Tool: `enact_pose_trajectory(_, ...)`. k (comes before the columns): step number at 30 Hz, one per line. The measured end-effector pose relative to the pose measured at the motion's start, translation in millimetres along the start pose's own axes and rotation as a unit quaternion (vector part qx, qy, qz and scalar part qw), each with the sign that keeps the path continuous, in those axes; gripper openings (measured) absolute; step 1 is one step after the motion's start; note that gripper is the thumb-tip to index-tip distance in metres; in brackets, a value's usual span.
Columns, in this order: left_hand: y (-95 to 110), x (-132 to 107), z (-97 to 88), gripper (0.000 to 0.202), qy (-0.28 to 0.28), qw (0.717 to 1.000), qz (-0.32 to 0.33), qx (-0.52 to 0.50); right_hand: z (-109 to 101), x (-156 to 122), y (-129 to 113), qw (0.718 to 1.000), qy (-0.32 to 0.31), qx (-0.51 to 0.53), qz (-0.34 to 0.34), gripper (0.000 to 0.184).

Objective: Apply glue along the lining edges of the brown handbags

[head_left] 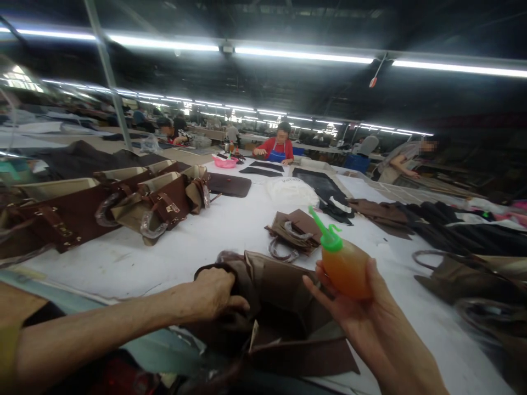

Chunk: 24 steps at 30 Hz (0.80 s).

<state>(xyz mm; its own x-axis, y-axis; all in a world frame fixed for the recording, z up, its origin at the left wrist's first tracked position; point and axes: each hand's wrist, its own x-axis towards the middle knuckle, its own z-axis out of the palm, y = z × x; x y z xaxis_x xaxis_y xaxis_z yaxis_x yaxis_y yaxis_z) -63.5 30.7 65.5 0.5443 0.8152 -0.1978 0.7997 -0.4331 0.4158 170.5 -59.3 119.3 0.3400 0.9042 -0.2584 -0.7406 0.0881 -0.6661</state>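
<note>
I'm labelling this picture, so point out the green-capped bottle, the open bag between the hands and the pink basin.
Green-capped bottle (pixel 346 270): head view, on its rounded body.
Open bag (pixel 282 275): head view, on its inner wall.
Pink basin (pixel 224 163): head view, on its outer side.

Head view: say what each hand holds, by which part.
Right hand: the bottle, by its rounded body. Left hand: at the edge of the open bag, fingers partly hidden; grip cannot be told.

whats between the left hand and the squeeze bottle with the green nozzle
In the head view, the mouth of the open brown handbag lies between the left hand and the squeeze bottle.
</note>
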Motion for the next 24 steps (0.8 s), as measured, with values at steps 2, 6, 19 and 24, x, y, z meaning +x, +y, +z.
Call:
enact_pose_trajectory(2, -2.1, 14.5, 6.5, 0.067, 0.023, 0.998, -0.045, 0.04, 0.1, -3.8, 0.6, 1.0, 0.002, -0.005, 0.011, 0.038)
enact_pose_trajectory(6, -1.5, 46.8, 17.6, 0.085, 0.043, 0.995, -0.087, -0.028, 2.6, -7.8, 3.6, 0.999, 0.018, -0.025, 0.024, 0.041)
enact_pose_trajectory(19, 4.3, 68.9, 48.1, 0.027, 0.084, 0.967, 0.0, -0.242, 8.7, -8.3, 7.8, 0.996, 0.05, -0.069, 0.02, 0.038)
enact_pose_trajectory(24, -6.6, 69.8, 41.6, 0.025, 0.055, 0.921, 0.084, -0.376, 7.7, -8.3, 0.1, 0.998, 0.06, -0.016, 0.015, 0.037)
